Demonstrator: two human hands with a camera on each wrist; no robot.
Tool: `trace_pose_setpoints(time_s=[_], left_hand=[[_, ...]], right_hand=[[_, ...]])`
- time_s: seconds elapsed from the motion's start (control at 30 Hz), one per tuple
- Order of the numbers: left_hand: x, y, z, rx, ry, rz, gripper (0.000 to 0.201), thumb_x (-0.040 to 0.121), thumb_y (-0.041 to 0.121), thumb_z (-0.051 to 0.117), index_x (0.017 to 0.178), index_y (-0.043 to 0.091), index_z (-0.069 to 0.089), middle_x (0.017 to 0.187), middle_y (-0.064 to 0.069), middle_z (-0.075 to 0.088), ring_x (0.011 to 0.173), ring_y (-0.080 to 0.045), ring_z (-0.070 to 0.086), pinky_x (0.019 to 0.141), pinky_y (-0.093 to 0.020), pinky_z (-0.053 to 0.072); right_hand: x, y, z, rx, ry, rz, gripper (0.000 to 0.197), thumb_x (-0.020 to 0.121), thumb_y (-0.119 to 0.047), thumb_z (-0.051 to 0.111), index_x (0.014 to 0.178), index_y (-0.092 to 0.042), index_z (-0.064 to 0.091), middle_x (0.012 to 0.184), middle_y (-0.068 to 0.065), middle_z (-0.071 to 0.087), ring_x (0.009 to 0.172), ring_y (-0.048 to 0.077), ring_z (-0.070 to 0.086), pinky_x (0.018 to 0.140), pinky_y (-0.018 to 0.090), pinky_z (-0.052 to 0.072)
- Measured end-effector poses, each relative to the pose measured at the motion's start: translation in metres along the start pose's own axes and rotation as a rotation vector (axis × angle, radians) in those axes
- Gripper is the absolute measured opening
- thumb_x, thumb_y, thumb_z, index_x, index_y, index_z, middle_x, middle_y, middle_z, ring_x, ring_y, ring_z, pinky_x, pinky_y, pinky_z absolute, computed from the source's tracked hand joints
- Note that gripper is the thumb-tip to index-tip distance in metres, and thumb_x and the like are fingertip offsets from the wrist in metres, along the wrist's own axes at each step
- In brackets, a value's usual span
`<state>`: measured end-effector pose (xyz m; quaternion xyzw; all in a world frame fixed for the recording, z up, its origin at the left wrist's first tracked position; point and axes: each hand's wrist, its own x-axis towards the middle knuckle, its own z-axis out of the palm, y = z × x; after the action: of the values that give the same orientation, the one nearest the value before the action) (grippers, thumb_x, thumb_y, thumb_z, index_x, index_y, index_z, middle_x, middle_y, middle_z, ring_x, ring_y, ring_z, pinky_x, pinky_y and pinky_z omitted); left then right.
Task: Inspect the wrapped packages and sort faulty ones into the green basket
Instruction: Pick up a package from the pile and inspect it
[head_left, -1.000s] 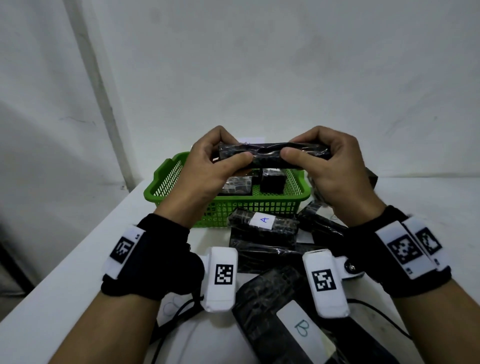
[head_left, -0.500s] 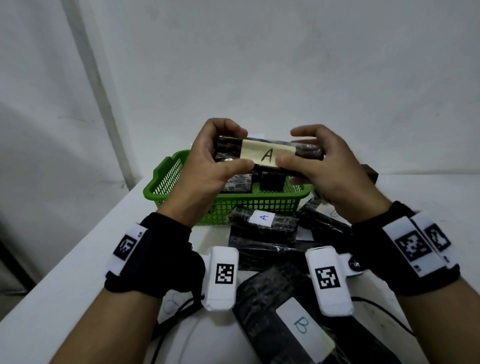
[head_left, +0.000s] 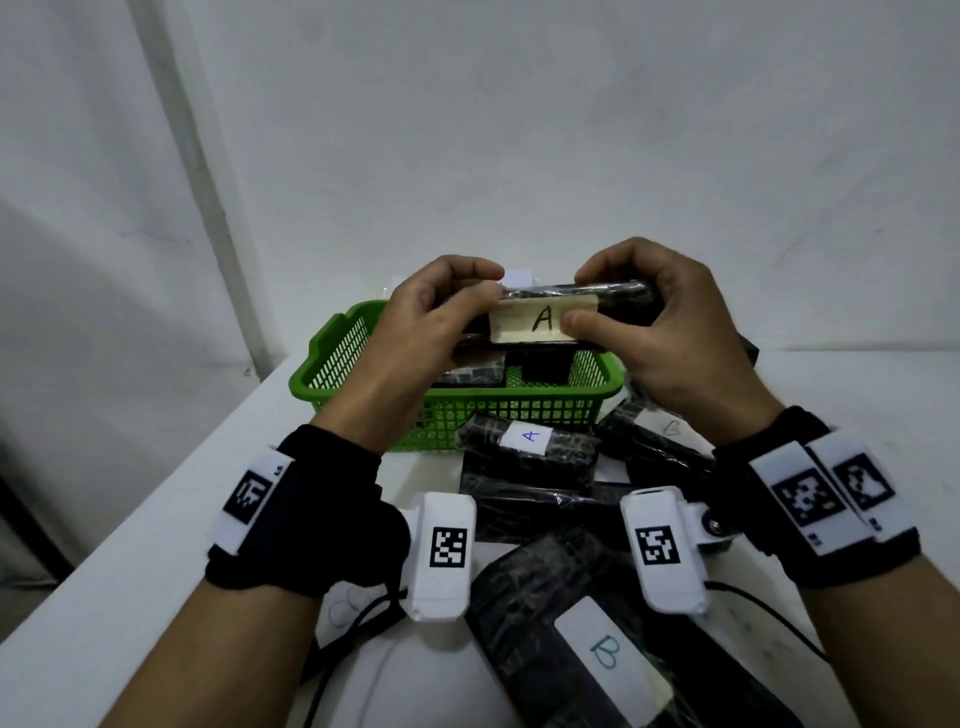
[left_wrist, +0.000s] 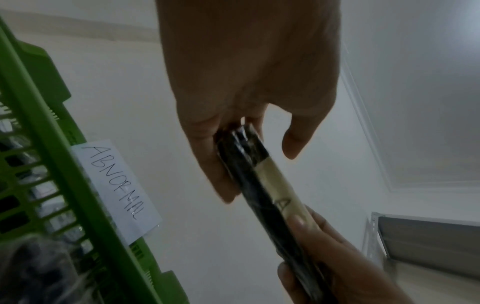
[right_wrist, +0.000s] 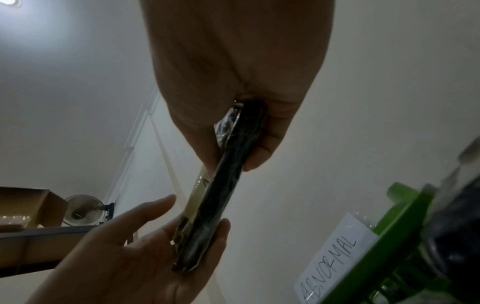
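Note:
Both hands hold one flat black wrapped package (head_left: 618, 304) above the green basket (head_left: 332, 358), its cream label marked A turned toward me. My left hand (head_left: 447, 312) pinches the left end and my right hand (head_left: 613, 306) pinches the right end, thumb on the label's edge. The same package (left_wrist: 262, 185) shows edge-on in the left wrist view, and in the right wrist view the package (right_wrist: 221, 185) runs between both hands. The basket holds black packages and carries a paper tag reading ABNORMAL (left_wrist: 116, 185).
Several more black wrapped packages lie on the white table (head_left: 156, 545) in front of the basket, one labelled A (head_left: 524, 441) and a larger one labelled B (head_left: 597, 649) nearest me. Cables trail by my left wrist. A white wall stands close behind the basket.
The package was turned in my hands from its plain black side to its label side, which now faces me more squarely. Both hands have shifted their grip slightly.

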<state>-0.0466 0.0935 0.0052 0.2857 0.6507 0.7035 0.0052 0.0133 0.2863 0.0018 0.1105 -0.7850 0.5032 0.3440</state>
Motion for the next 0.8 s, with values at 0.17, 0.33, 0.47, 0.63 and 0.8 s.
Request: trace_pose_setpoints(time_s=[0.17, 0.33, 0.47, 0.63, 0.8], left_hand=[[0.000, 0.005, -0.009, -0.059, -0.067, -0.026, 0.022, 0.100, 0.005, 0.050, 0.097, 0.012, 0.071, 0.095, -0.002, 0.073, 0.093, -0.017, 0.069, 0.078, -0.037, 0.061], [-0.006, 0.003, 0.004, -0.083, -0.198, -0.053, 0.024, 0.085, 0.022, 0.071, 0.105, 0.015, 0.060, 0.097, -0.008, 0.068, 0.085, -0.021, 0.068, 0.086, -0.043, 0.056], [-0.010, 0.008, 0.014, -0.106, -0.209, -0.037, 0.033, 0.080, 0.030, 0.067, 0.106, 0.014, 0.055, 0.093, -0.002, 0.067, 0.080, -0.012, 0.070, 0.075, -0.029, 0.057], [-0.010, 0.013, 0.012, -0.112, -0.207, -0.053, 0.020, 0.102, 0.028, 0.047, 0.106, 0.014, 0.061, 0.099, 0.001, 0.065, 0.086, -0.014, 0.068, 0.074, -0.025, 0.057], [-0.007, 0.010, 0.014, -0.181, -0.159, -0.090, 0.009, 0.099, 0.015, 0.054, 0.108, 0.014, 0.056, 0.102, -0.005, 0.067, 0.081, -0.019, 0.068, 0.069, -0.024, 0.058]], right_hand=[[0.001, 0.009, -0.003, -0.209, 0.169, 0.090, 0.047, 0.075, -0.039, 0.086, 0.112, -0.029, 0.059, 0.113, -0.007, 0.063, 0.097, 0.013, 0.067, 0.079, 0.028, 0.055], [-0.001, 0.012, 0.005, -0.333, 0.197, 0.129, 0.058, 0.085, -0.043, 0.076, 0.135, -0.031, 0.049, 0.129, -0.005, 0.054, 0.109, 0.016, 0.061, 0.085, 0.029, 0.050], [-0.005, 0.004, 0.007, -0.008, -0.151, 0.118, 0.073, 0.078, -0.050, 0.081, 0.142, -0.042, 0.049, 0.141, -0.019, 0.053, 0.124, 0.001, 0.057, 0.101, 0.026, 0.049], [-0.006, -0.001, 0.010, 0.139, -0.261, 0.072, 0.076, 0.071, -0.028, 0.087, 0.140, -0.028, 0.054, 0.133, -0.008, 0.063, 0.110, 0.012, 0.071, 0.100, 0.036, 0.055], [-0.011, -0.004, 0.016, 0.133, -0.120, -0.003, 0.064, 0.073, -0.019, 0.082, 0.132, -0.018, 0.060, 0.121, 0.000, 0.070, 0.101, 0.015, 0.074, 0.093, 0.038, 0.060]])
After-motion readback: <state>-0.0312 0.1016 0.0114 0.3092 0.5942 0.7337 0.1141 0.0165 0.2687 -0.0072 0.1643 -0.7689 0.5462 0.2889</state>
